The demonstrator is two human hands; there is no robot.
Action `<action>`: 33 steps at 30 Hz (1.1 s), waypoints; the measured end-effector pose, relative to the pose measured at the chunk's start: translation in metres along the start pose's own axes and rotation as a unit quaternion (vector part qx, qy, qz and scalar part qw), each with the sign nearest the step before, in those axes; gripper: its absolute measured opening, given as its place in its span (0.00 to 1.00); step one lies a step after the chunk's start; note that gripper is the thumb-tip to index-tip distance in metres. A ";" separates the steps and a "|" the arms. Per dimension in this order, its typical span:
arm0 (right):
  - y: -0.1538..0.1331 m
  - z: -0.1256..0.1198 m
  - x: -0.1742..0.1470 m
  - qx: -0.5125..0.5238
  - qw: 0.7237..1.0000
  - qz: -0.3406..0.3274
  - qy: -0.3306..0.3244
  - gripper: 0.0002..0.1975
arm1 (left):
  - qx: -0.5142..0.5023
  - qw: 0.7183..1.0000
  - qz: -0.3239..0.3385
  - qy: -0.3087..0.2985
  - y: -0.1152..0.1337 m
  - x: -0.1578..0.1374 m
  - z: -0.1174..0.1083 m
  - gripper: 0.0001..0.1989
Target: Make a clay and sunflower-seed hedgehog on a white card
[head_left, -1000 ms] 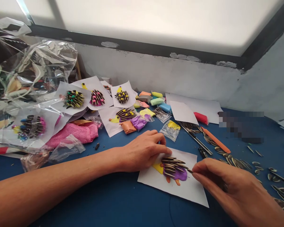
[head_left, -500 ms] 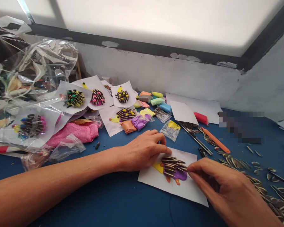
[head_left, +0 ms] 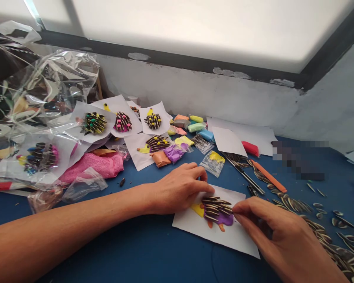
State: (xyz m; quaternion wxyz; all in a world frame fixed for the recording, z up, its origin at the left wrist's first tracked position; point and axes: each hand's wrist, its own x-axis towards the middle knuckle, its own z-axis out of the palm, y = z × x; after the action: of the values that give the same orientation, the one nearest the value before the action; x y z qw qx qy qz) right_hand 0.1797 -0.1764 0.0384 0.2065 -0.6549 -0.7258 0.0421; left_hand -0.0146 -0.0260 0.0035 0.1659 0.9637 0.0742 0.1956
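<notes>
On a white paper sheet (head_left: 238, 239) lies a clay hedgehog with a purple body (head_left: 225, 219), a yellow head (head_left: 197, 209), orange feet (head_left: 221, 227) and rows of sunflower seeds (head_left: 216, 205) stuck in its back. My left hand (head_left: 177, 188) rests on the sheet's upper left corner, fingers bent and apart, fingertips touching the paper above the head. At the body's right edge, my right hand (head_left: 280, 232) pinches a sunflower seed between thumb and forefinger; the fingertips hide most of that seed.
Loose sunflower seeds (head_left: 318, 230) spread along the right. Behind the sheet lie an orange stick (head_left: 268, 177), clay packets (head_left: 206, 135) and a bag with yellow clay (head_left: 212, 163). Finished hedgehog cards (head_left: 153, 121), a pink cloth (head_left: 106, 167) and clear plastic (head_left: 61, 78) crowd the left.
Both hands and the hedgehog sheet stay in almost the same place. The view shifts very slightly.
</notes>
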 end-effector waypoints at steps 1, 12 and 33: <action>0.000 0.001 0.000 0.000 1.000 -0.002 0.000 0.07 | 0.000 1.000 -0.001 -0.001 0.000 0.000 0.000 0.17; 0.000 0.000 -0.001 -0.018 0.999 -0.029 0.001 0.07 | 0.004 1.000 0.002 0.003 -0.001 -0.001 0.001 0.17; -0.006 0.009 0.000 -0.091 0.992 -0.083 0.022 0.14 | 0.002 1.000 0.009 0.002 -0.001 0.000 0.001 0.21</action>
State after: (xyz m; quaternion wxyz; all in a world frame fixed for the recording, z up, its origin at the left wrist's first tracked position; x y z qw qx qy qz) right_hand 0.1712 -0.1751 0.0326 0.1643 -0.6088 -0.7741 -0.0558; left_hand -0.0140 -0.0253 0.0029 0.1622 0.9642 0.0662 0.1991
